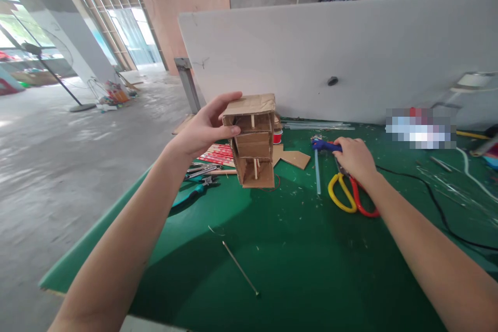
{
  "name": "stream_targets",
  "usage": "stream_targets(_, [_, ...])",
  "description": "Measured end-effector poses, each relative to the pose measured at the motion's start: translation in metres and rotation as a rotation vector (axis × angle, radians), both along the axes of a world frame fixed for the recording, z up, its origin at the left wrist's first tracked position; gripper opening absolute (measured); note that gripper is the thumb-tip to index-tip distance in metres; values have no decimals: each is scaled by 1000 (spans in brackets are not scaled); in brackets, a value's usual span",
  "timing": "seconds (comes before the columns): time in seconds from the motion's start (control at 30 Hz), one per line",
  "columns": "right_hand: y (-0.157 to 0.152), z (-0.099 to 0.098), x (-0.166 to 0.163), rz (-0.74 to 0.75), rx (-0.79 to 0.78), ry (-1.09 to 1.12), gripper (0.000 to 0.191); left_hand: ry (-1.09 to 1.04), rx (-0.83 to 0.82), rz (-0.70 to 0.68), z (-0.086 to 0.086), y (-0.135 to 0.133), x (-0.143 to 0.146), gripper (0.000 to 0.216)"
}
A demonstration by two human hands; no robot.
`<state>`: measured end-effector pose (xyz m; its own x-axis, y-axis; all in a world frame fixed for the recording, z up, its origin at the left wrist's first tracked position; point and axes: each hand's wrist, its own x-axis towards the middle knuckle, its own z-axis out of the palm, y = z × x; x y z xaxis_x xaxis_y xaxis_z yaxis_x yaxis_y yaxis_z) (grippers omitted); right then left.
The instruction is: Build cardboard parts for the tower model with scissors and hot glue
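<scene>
My left hand (212, 124) is closed on a small open-fronted cardboard box (252, 144), thumb on its front edge and fingers at the top and back. Inside, the box has shelf-like levels and short wooden sticks. To the right, my right hand (355, 155) is closed round the end of a blue hot glue gun (327, 145); its fingers are partly hidden. Just below that hand lie scissors (342, 194) with one yellow and one red handle. A translucent glue stick (318, 172) is under the blue tool's front.
Teal-handled pliers (190, 196) and red-patterned sticks (218, 154) lie left of the box. Cardboard pieces (294, 158) and a red spool (277, 137) sit behind it. A thin metal rod (240, 268) lies in front. A black cord (431, 202) crosses the green table (295, 270).
</scene>
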<state>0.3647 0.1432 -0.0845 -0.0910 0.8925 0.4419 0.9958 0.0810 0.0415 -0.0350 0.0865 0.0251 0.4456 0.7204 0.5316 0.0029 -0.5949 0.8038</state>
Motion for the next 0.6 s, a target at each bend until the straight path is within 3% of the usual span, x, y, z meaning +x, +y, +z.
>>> stream_targets(0.17, [4, -1, 22, -12, 41, -3, 23, 15, -22, 5, -1, 2, 1, 65])
stream_targets(0.33, [0, 11, -16, 90, 82, 42, 30, 28, -9, 4, -2, 3, 4, 66])
stream_targets(0.43, [-6, 14, -57, 383, -143, -13, 31, 18, -8, -8, -2, 2, 5, 67])
stream_targets(0.6, [-11, -2, -91, 437, -318, -76, 25, 15, 4, -38, -1, 1, 6, 65])
